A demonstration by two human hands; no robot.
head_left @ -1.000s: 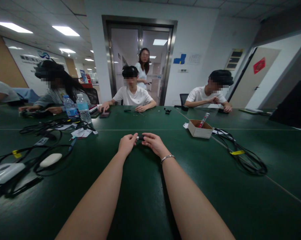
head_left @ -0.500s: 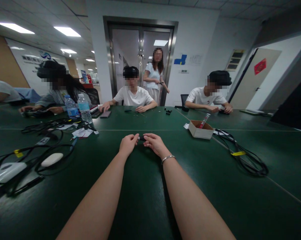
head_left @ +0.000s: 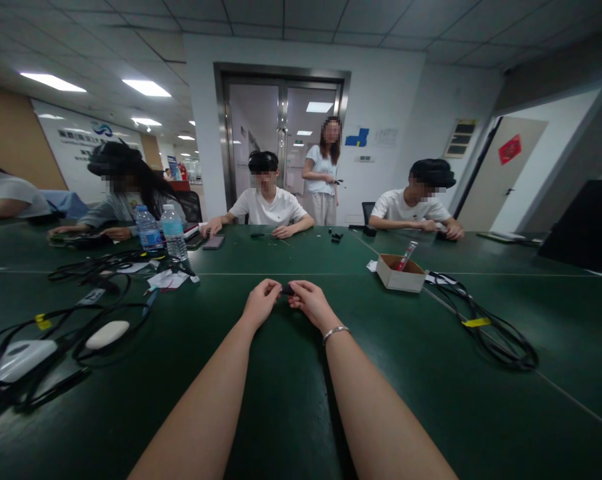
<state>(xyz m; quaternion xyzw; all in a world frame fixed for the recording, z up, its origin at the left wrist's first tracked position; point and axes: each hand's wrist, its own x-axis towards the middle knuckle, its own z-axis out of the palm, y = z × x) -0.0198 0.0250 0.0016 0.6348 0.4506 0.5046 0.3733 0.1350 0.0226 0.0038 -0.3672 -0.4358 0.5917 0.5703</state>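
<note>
A small black object (head_left: 287,291) is pinched between my two hands over the green table (head_left: 291,387). It is too small to name, and fingers cover both its ends. My left hand (head_left: 262,303) has thumb and forefinger closed on its left end. My right hand (head_left: 311,303), with a silver bangle on the wrist, grips its right end, the fingers curled. Both forearms stretch forward across the table.
On the left lie black cables (head_left: 55,320), a white mouse (head_left: 107,335), crumpled paper (head_left: 168,280) and two water bottles (head_left: 175,232). To the right are an open box (head_left: 401,279) and a coiled cable (head_left: 501,340). Several people sit across the table; one person (head_left: 322,170) stands behind.
The view has tipped upward, so everything sits lower in the picture. A silvery part of the held object, visible before, no longer shows. The standing person has shifted right and lowered one arm.
</note>
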